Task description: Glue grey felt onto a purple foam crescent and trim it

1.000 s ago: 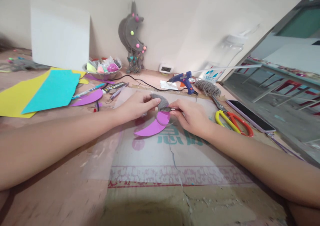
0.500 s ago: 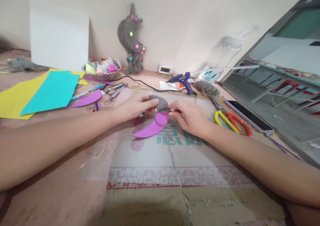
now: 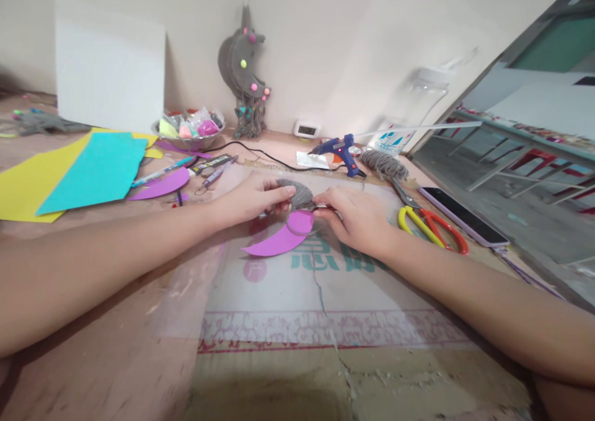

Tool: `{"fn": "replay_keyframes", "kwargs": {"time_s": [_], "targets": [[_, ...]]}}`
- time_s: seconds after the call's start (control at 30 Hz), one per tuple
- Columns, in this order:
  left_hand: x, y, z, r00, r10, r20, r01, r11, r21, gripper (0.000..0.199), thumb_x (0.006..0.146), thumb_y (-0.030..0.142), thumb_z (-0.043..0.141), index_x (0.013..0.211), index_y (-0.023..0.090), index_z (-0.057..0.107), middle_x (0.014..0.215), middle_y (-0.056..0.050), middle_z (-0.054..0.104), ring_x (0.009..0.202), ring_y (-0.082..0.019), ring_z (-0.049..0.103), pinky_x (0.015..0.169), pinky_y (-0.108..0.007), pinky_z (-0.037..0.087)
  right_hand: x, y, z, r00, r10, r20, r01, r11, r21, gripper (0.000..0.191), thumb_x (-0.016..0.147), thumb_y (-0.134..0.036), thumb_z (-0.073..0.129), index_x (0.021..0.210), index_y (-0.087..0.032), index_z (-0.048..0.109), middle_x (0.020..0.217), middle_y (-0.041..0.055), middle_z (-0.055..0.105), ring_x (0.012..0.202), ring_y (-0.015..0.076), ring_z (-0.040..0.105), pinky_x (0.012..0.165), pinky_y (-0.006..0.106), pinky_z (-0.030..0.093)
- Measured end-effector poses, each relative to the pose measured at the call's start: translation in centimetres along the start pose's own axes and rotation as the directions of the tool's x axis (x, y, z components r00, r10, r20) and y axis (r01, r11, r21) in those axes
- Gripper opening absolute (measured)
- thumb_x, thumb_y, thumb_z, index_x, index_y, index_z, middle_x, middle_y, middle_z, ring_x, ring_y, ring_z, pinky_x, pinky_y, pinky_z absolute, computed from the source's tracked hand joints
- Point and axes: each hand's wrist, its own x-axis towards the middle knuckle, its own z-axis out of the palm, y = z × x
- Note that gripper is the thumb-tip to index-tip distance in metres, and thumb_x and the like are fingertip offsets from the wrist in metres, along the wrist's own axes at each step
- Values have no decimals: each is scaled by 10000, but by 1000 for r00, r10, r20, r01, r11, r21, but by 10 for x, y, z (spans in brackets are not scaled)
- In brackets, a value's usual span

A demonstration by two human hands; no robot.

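Note:
Between my two hands is a crescent-like piece, its upper part wrapped in grey yarn (image 3: 300,193) and its lower part bare purple (image 3: 277,241), pointing down to the left. My left hand (image 3: 253,199) pinches the wrapped part with thumb and fingers. At the right edge of the piece, my right hand (image 3: 356,215) has thumb and forefinger pressed together on the yarn. A loop of yarn crosses the purple part, and a strand trails down over the printed sheet (image 3: 279,294).
Yellow-and-red-handled scissors (image 3: 421,222), a phone (image 3: 465,215), a blue glue gun (image 3: 343,153) and a yarn bundle (image 3: 383,163) lie at right. A bowl (image 3: 188,141), pens and coloured sheets (image 3: 95,170) stand left. A grey moon ornament (image 3: 239,64) hangs behind.
The purple tip has swung slightly to the left. Both hands keep nearly the same place and grip.

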Motion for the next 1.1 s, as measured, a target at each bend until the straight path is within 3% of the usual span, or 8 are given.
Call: {"fn": "replay_keyframes", "kwargs": {"time_s": [0.4,0.67,0.93,1.1], "targets": [[1,-1,-1,1000,8,1,-8,999,40,323,865,382,547,682,121,599,593,3,541,496,-58,444,451,-183,327,-1,0,1,995,-89,-46,86,994,-75,261,966,-305,423,974,-132,618,800,73,666,731,187,587,637,296,384],[2,-4,-2,999,29,17,-29,998,50,330,874,398,540,697,127,607,600,-1,547,501,-63,456,450,-189,324,0,0,1,997,-69,-46,66,995,-69,284,973,-326,401,974,-146,622,798,72,674,735,190,597,636,299,397],[2,-3,-1,999,36,14,-37,997,69,342,878,398,526,674,131,590,579,4,537,489,-67,454,451,-195,327,-3,0,1,997,51,-50,-52,998,-19,303,956,-354,394,1056,-151,596,857,88,691,767,218,627,652,324,436],[2,-1,0,999,29,22,-31,997,77,340,877,397,530,678,128,591,581,3,537,485,-64,450,438,-187,318,-3,1,3,999,10,-42,-12,999,-30,254,946,-334,430,1014,-153,595,869,88,694,745,204,627,635,312,431]]}}
